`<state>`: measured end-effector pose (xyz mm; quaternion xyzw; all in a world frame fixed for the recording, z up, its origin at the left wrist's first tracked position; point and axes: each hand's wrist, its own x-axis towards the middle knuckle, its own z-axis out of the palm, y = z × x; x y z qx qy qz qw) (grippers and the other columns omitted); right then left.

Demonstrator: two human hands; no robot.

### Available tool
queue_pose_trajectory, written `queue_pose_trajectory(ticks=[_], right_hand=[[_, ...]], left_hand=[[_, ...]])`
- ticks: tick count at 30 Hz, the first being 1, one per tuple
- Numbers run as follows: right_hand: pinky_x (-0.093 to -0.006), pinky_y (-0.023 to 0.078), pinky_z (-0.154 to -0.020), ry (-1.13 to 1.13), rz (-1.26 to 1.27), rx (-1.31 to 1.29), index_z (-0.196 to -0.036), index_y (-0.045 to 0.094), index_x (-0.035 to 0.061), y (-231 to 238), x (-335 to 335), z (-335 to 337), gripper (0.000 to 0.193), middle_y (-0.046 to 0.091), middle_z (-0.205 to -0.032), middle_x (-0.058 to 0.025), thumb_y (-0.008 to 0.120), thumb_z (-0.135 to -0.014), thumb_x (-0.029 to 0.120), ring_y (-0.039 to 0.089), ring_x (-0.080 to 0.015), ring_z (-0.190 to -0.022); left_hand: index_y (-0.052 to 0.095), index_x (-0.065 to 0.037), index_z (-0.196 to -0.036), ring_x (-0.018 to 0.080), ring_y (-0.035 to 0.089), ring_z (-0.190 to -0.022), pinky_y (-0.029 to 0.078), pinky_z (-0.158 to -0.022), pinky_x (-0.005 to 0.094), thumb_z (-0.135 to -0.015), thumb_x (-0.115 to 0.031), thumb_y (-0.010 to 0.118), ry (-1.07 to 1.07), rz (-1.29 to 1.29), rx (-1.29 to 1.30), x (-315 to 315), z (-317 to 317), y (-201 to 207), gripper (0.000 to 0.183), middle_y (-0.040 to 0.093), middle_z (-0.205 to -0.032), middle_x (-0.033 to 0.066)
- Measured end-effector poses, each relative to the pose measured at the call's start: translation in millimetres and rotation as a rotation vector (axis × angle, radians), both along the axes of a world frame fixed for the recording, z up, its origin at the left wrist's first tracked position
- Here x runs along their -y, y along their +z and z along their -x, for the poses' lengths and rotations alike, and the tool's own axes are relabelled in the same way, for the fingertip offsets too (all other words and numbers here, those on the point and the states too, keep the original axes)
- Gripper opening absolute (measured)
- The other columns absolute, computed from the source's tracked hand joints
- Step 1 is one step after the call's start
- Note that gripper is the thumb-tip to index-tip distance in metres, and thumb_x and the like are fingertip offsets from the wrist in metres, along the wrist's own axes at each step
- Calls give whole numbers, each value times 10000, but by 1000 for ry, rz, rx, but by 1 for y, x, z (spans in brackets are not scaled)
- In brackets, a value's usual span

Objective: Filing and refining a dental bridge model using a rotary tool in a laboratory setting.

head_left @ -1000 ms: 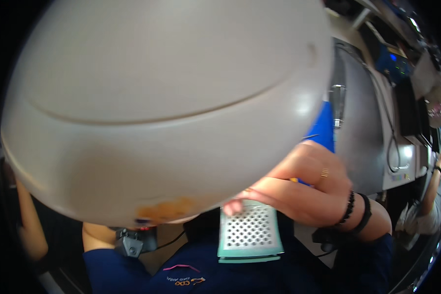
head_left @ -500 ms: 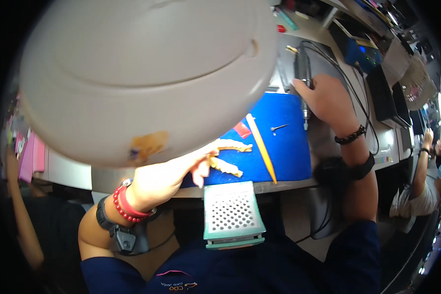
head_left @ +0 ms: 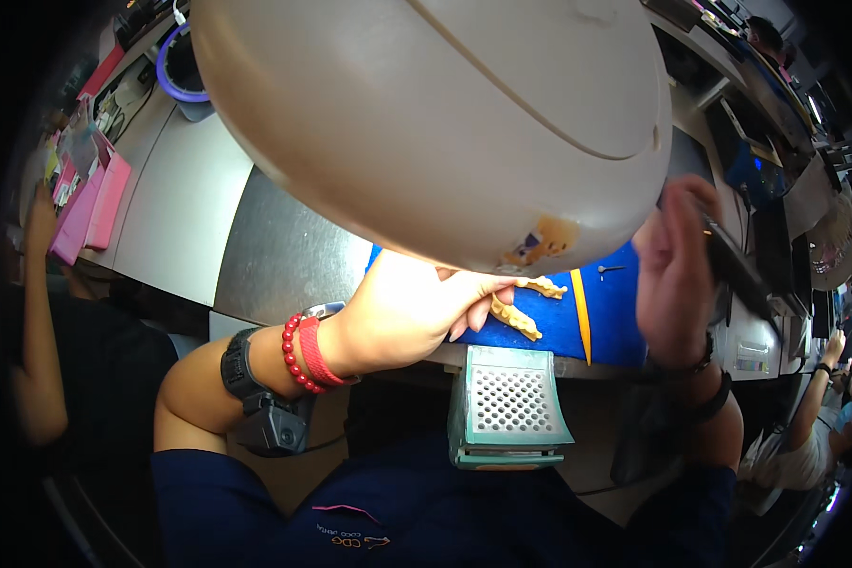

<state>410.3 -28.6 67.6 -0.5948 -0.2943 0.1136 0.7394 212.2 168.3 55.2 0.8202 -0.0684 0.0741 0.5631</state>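
My left hand is closed, thumb and fingertips pinched at the ends of cream-yellow dental casts. One cast slants toward the near edge, and another cast lies just beyond it, over a blue mat. The lamp partly hides how they meet my fingers. My right hand, blurred, is raised right of the mat, closed around a dark rotary handpiece. A yellow-orange pencil lies on the mat between my hands, near a small metal bur.
A large beige lamp head covers the middle of the bench. Below the casts, a green-framed perforated suction grille juts from the bench edge. Pink boxes and a purple-rimmed container stand left. Other people sit at both sides.
My right hand has lifted the handpiece off the bench, where it lay beneath my fingers. The view has swung left, shifting the lamp and bench rightward. My left hand stays at the casts.
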Motion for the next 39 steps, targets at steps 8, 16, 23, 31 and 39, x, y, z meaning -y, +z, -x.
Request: queue_pose_trajectory(ticks=[8, 16, 23, 31, 39], right_hand=[[-335, 563, -888, 422, 308, 276, -1143, 506, -42, 11, -22, 40, 287, 664, -1040, -173, 659, -905, 2, 684, -203, -953], [-387, 532, -953, 647, 259, -354, -1226, 342, -47, 12, -21, 51, 509, 580, -1075, -173, 671, -842, -103, 638, -229, -1047], [-344, 539, -931, 737, 477, 167, -1217, 337, -28, 14, -7, 45, 553, 537, -1034, -118, 717, -818, -75, 632, -186, -1014], [-353, 557, -914, 625, 236, -208, -1287, 277, 10, 3, -2, 57, 639, 508, -1051, -121, 688, -816, -123, 642, -200, -1017], [-281, 567, -810, 639, 574, 113, -1233, 273, -16, 0, -2, 52, 647, 574, -1014, -163, 751, -802, -81, 677, -170, -935]], left_hand=[[703, 19, -1030, 309, 662, -932, 530, -854, 417, -829, -41, 667, 206, -653, 433, -7, -1, -9, 213, 681, -1036, 147], [702, -42, -1122, 289, 675, -928, 535, -826, 402, -865, -117, 718, 157, -115, 195, 12, -5, -15, 268, 694, -1062, 107], [663, 15, -1158, 256, 704, -853, 581, -789, 308, -760, -17, 811, 130, -397, 516, 20, -10, 0, 426, 697, -1034, 162], [665, 13, -1094, 206, 711, -775, 587, -657, 280, -708, -20, 802, 204, -550, 569, 21, -13, 4, 411, 702, -937, 103], [694, -150, -1084, 110, 677, -814, 534, -715, 287, -807, -333, 687, 263, -929, 531, 23, -17, 0, 333, 672, -828, -58]])
